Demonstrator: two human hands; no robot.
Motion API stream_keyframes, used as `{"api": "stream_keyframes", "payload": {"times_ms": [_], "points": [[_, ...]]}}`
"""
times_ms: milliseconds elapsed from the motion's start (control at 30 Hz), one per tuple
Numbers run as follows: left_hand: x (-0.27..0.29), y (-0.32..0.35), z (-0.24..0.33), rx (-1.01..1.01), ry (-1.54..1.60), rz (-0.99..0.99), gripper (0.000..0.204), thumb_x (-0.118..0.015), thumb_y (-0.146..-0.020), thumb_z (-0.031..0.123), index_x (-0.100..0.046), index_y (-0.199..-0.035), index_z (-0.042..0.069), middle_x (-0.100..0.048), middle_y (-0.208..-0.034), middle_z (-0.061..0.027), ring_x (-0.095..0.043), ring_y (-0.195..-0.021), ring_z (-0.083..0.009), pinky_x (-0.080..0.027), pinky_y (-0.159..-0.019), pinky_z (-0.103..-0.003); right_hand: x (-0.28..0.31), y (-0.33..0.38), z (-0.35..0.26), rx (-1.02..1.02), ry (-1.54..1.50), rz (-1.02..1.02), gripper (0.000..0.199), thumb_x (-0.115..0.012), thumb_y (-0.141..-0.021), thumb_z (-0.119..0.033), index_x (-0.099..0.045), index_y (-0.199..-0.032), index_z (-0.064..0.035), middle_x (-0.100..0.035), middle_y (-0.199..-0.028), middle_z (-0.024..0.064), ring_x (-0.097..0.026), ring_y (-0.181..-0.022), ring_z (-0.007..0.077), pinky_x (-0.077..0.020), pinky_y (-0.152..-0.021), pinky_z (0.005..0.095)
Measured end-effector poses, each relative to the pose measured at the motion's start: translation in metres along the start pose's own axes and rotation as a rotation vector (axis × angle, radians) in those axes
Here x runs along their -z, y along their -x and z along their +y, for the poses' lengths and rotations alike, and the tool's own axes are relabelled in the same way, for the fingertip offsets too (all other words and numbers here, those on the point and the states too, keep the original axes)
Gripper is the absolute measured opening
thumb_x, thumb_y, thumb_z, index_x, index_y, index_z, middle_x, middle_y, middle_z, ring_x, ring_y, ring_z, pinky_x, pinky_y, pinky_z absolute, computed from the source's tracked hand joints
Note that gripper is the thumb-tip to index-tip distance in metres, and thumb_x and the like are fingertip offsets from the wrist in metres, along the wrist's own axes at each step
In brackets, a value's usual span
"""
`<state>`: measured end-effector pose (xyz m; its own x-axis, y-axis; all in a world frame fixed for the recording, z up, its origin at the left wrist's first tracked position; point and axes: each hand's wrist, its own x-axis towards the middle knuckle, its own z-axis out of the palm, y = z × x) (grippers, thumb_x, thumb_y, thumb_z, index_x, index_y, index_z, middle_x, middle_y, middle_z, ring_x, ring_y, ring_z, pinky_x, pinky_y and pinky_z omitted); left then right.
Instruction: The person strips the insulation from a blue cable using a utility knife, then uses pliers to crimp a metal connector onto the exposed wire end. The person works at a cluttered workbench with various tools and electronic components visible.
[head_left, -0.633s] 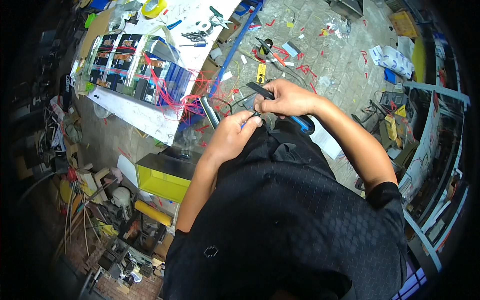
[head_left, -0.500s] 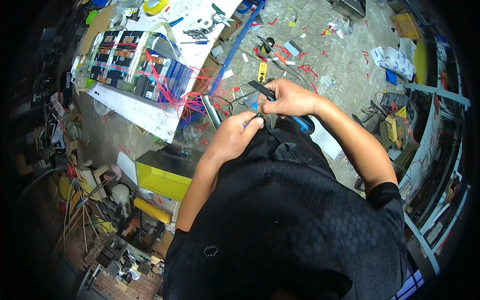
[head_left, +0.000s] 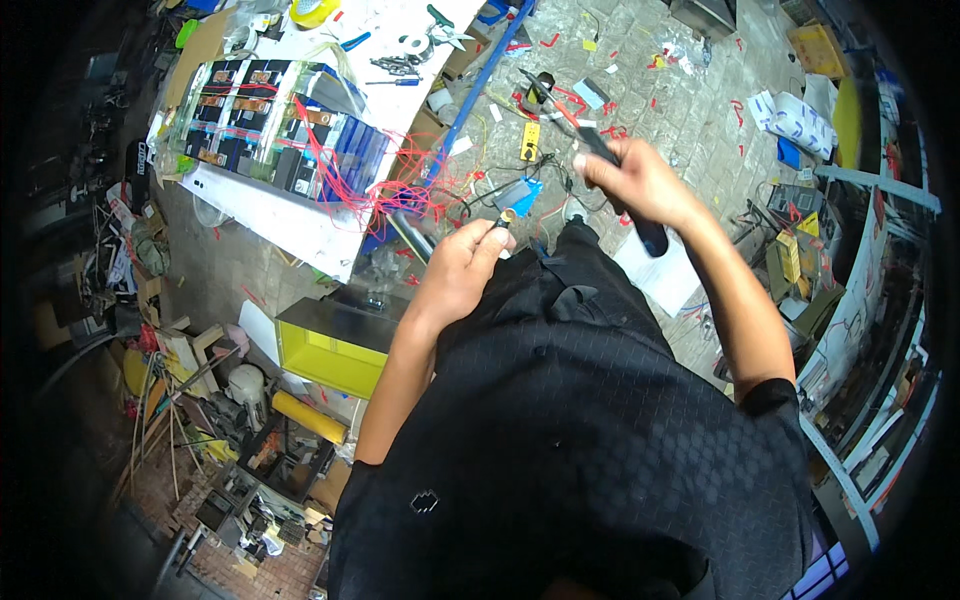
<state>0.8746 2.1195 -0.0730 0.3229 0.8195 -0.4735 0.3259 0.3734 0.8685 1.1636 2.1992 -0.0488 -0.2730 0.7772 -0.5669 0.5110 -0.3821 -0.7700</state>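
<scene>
Wire end with yellow terminal [head_left: 507, 215] pinched in left hand [head_left: 462, 272] fingers, held above the lap, just off the bench [head_left: 300, 225]. Right hand [head_left: 640, 180] clamped round crimping pliers [head_left: 612, 170] — raised apart. Step: terminating wires; next likely needs pliers aligned on terminal.

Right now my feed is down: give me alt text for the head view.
The left hand pinches a small wire terminal, while the right hand grips a dark-handled crimping tool raised apart from it. Beyond, a battery pack trailing red wires lies on a white bench.
</scene>
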Motion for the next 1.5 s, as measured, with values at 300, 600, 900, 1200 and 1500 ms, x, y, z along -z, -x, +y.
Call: {"api": "stream_keyframes", "payload": {"times_ms": [300, 600, 900, 1200, 1500], "points": [[-0.009, -0.008, 0.002, -0.068, 0.256, 0.047, 0.027, -0.048, -0.113, 0.027, -0.060, -0.115, 0.003, -0.042, -0.065, 0.0074, -0.035, -0.056, -0.0012, -0.027, -0.050, -0.022, -0.065, 0.028, 0.010, 0.320, 0.195, 0.197, 0.033, -0.057, -0.103, -0.033, -0.063, -0.101, -0.0002, -0.066, -0.093, 0.0235, -0.067, -0.090, 0.0451, -0.0514, -0.078, 0.0515], [-0.020, -0.008, 0.007, -0.081, 0.160, 0.141, 0.023, -0.051, -0.110, 0.024, -0.057, -0.113, 0.002, -0.052, -0.073, 0.0017, -0.047, -0.065, -0.0060, -0.041, -0.058, -0.028, -0.106, 0.028, -0.010, 0.519, 0.475, 0.323, 0.021, -0.062, -0.098, -0.022, -0.059, -0.094, -0.0017, -0.066, -0.088, 0.0184, -0.066, -0.077, 0.0424, -0.0540, -0.066, 0.0514], [-0.023, -0.003, 0.000, -0.078, 0.104, 0.213, 0.019, -0.051, -0.109, 0.020, -0.055, -0.108, 0.002, -0.054, -0.076, -0.0012, -0.050, -0.067, -0.0082, -0.043, -0.059, -0.030, -0.114, 0.033, -0.015, 0.485, 0.489, 0.314, 0.020, -0.062, -0.095, -0.018, -0.057, -0.092, 0.0009, -0.064, -0.085, 0.0201, -0.066, -0.076, 0.0432, -0.0543, -0.065, 0.0520], [-0.025, 0.002, 0.005, -0.094, 0.081, 0.234, 0.018, -0.050, -0.108, 0.019, -0.051, -0.099, 0.003, -0.053, -0.071, -0.0008, -0.048, -0.065, -0.0081, -0.041, -0.058, -0.031, -0.113, 0.035, -0.018, 0.512, 0.478, 0.268, 0.023, -0.062, -0.092, -0.019, -0.059, -0.090, 0.0037, -0.067, -0.088, 0.0257, -0.069, -0.076, 0.0457, -0.0551, -0.065, 0.0534], [-0.025, 0.002, 0.006, -0.117, 0.074, 0.265, 0.020, -0.051, -0.109, 0.020, -0.052, -0.098, 0.003, -0.053, -0.071, -0.0015, -0.049, -0.064, -0.0092, -0.042, -0.058, -0.031, -0.112, 0.032, -0.019, 0.522, 0.464, 0.247, 0.022, -0.060, -0.095, -0.019, -0.058, -0.091, 0.0029, -0.066, -0.085, 0.0239, -0.067, -0.076, 0.0462, -0.0535, -0.066, 0.0549]]}}
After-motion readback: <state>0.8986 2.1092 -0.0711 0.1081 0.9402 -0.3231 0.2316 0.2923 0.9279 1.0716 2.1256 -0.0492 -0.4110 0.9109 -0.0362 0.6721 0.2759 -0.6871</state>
